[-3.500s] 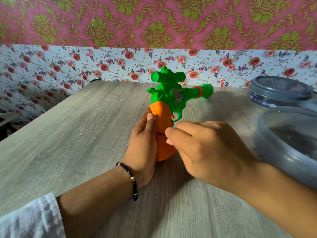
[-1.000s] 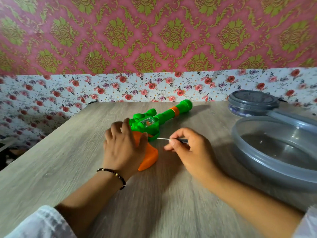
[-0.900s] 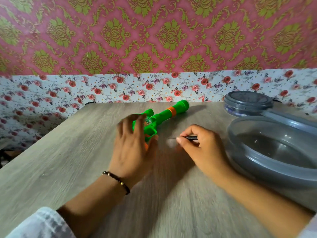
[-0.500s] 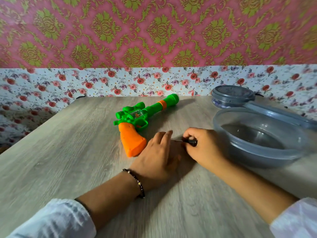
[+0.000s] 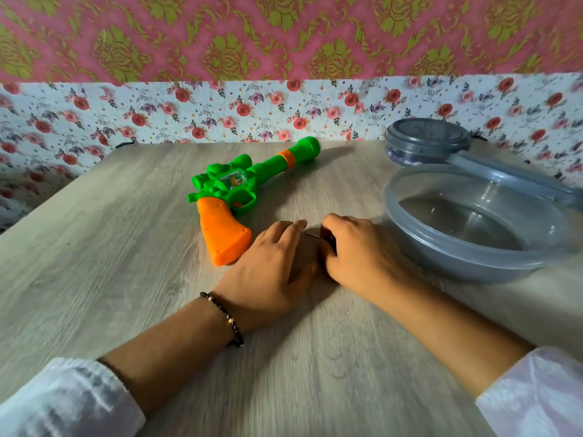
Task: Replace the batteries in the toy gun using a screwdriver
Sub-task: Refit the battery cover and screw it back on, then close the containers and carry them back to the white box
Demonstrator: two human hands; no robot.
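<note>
While the right hand grips the screwdriver and the left hand lies open, a loose screw could roll off the table.

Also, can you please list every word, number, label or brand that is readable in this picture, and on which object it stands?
There is no readable text anywhere.
Toy gun: the clear window holds a small picture, too blurred to read.
Round grey lid: faint raised marks, too blurred to read.
Large grey bowl: no marking seen.
Wallpaper: only patterns.
</note>
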